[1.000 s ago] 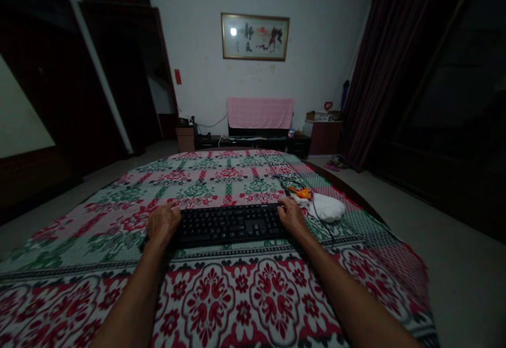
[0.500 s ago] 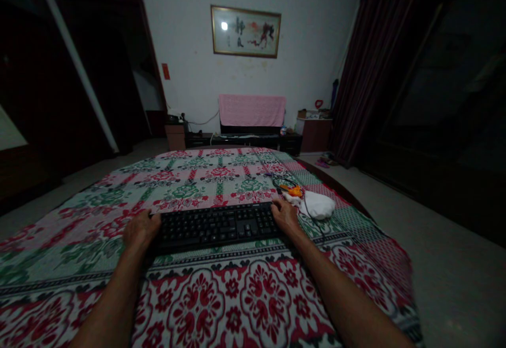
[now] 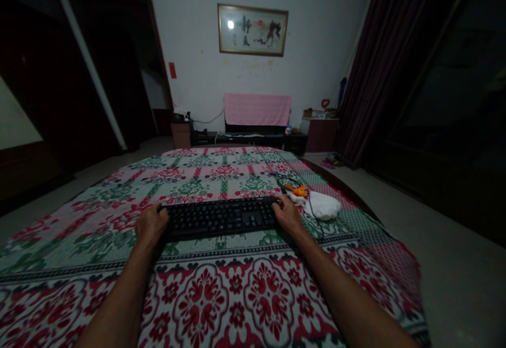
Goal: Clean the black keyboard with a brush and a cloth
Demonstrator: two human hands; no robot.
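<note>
A black keyboard [image 3: 219, 216] lies flat on a red, green and white patterned cloth [image 3: 221, 300] that covers a round table. My left hand [image 3: 150, 226] grips the keyboard's left end with its fingers curled round the edge. My right hand [image 3: 288, 215] grips the right end the same way. Both forearms reach in from the bottom of the view.
A white cloth [image 3: 322, 205] with an orange object [image 3: 300, 191] and a dark cable [image 3: 290, 181] lies just right of the keyboard. Behind the table stand a low cabinet with a pink cover [image 3: 256, 109], a framed picture [image 3: 252, 30] and dark curtains [image 3: 379, 68].
The keyboard sits slightly farther from me than before, held at both ends throughout. The camera view has swung a little left, then back.
</note>
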